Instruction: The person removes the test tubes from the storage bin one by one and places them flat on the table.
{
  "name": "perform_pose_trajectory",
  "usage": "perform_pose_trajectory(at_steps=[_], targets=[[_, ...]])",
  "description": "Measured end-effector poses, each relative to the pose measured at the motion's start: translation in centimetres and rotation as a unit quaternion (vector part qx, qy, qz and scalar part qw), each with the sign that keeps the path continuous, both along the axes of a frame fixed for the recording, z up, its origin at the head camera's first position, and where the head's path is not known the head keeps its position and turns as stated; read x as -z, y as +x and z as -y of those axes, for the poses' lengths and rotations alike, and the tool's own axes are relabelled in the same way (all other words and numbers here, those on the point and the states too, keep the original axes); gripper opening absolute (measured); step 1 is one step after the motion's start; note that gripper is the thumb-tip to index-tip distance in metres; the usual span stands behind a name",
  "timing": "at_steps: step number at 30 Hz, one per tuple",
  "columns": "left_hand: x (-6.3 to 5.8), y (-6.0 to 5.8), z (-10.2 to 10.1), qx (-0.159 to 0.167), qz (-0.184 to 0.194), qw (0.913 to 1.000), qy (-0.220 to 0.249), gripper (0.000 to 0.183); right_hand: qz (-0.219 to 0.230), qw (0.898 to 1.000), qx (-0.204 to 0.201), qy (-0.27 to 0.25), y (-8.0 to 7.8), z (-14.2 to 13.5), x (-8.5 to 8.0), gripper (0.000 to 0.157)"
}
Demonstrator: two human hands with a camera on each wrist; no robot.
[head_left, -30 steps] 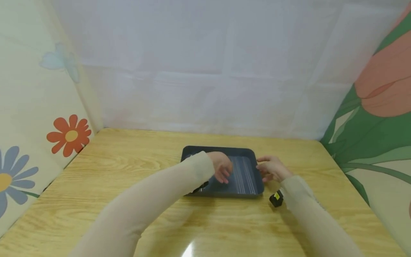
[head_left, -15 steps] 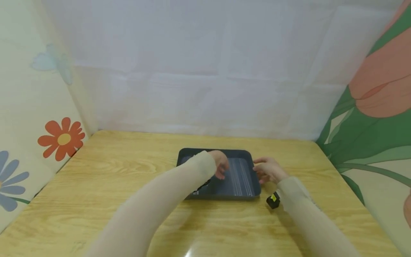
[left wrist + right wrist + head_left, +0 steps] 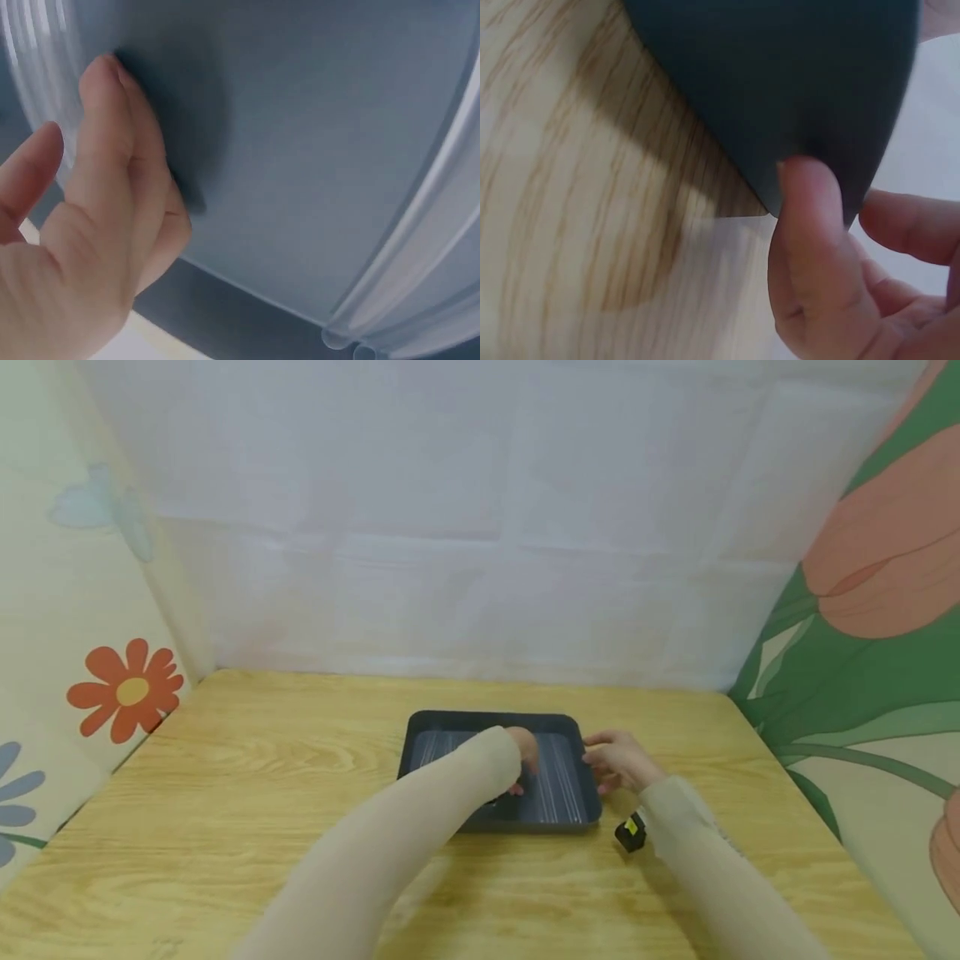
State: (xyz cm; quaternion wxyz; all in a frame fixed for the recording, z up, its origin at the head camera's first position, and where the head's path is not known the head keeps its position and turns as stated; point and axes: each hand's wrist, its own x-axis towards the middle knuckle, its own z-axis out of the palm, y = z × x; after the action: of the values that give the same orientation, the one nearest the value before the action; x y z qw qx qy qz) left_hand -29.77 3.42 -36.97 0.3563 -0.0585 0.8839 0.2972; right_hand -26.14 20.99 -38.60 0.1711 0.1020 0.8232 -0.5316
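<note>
A dark grey rectangular tray stands on the table. Clear, straw-like tubes lie along its right side, and more lie at its left. My left hand reaches into the tray. In the left wrist view its fingers are extended together against the tray floor, the thumb apart, between the two groups of tubes; no object shows in that hand. My right hand is at the tray's right wall, outside it. The right wrist view has the thumb touching the outer wall, with the other fingers loosely bent near the corner.
A small black block with a yellow mark is beside my right wrist. The wooden table ends at a white cloth backdrop. Flower-printed panels rise at both sides.
My left hand has moved slightly right and lower within the tray, uncovering the tubes at its left. My right hand stays beside the right wall. The whole view has shifted a little.
</note>
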Motion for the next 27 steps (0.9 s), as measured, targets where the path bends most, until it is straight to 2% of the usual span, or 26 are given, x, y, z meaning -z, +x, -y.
perform_pose_trajectory(at_steps=[1, 6, 8, 13, 17, 19, 20, 21, 22, 24, 25, 26, 27], targets=[[0.1, -0.2, 0.0, 0.001, -0.002, 1.0, -0.001, 0.047, -0.003, 1.0, 0.0, -0.001, 0.0, 0.1, 0.0, 0.048], [1.4, -1.4, 0.0, 0.054, 0.014, 0.9982, -0.024, 0.035, -0.011, 1.0, -0.005, -0.01, 0.0, 0.3, 0.0, 0.045], [1.7, -1.5, 0.0, 0.077, 0.018, 0.9965, -0.029, 0.034, -0.01, 1.0, -0.007, -0.01, 0.0, 0.2, 0.1, 0.044], [1.5, -1.1, 0.0, 0.107, -0.003, 0.9933, -0.043, 0.035, -0.005, 1.0, -0.002, 0.0, 0.0, 0.1, 0.2, 0.043], [2.3, -1.4, -0.3, 0.14, -0.03, 0.9872, -0.07, 0.032, -0.002, 1.0, 0.001, 0.006, -0.1, 0.0, 0.2, 0.043], [5.5, -4.3, -1.2, 0.159, -0.019, 0.9837, -0.082, 0.029, -0.001, 1.0, 0.0, 0.006, -0.1, 0.1, 0.1, 0.043], [5.6, -4.3, -1.4, 0.158, -0.027, 0.9825, -0.094, 0.031, -0.001, 1.0, -0.002, 0.007, -0.1, 0.1, 0.1, 0.043], [7.1, -5.7, -1.7, 0.172, -0.021, 0.9804, -0.094, 0.031, -0.001, 1.0, -0.004, 0.007, -0.1, 0.1, 0.0, 0.043], [8.4, -6.5, -1.8, 0.172, -0.021, 0.9807, -0.091, 0.034, -0.001, 1.0, -0.005, 0.007, -0.1, 0.1, 0.0, 0.043], [10.0, -7.7, -2.0, 0.152, -0.022, 0.9856, -0.07, 0.034, -0.001, 1.0, -0.008, 0.005, -0.1, 0.0, -0.1, 0.043], [9.1, -6.7, -1.7, 0.142, -0.035, 0.9875, -0.059, 0.034, -0.002, 1.0, -0.01, 0.005, 0.0, 0.0, -0.1, 0.043], [7.7, -5.2, -1.4, 0.122, -0.058, 0.9894, -0.052, 0.037, -0.003, 1.0, -0.01, 0.004, 0.0, 0.0, -0.1, 0.042], [7.8, -5.2, -1.2, 0.116, -0.059, 0.9908, -0.034, 0.038, -0.003, 1.0, -0.01, 0.004, 0.0, -0.1, -0.1, 0.042]])
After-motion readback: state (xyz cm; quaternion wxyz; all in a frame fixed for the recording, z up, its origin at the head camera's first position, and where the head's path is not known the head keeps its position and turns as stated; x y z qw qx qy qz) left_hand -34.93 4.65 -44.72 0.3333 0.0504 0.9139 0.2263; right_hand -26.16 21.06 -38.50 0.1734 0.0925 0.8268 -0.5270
